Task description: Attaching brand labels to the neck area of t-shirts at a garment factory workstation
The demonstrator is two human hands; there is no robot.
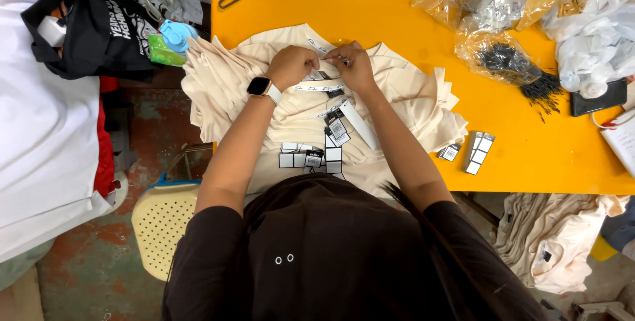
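Tag-attaching step, as judged: left hand [291,66] and right hand [354,64] pinch a small tag [322,48] at the cream garment [397,89] neckline on the tabletop [370,3]; the next move likely needs steady fingers.

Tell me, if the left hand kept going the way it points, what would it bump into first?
Probably the right hand. The left hand points across the cream shirts toward it, and their fingertips nearly meet at the collar tag.
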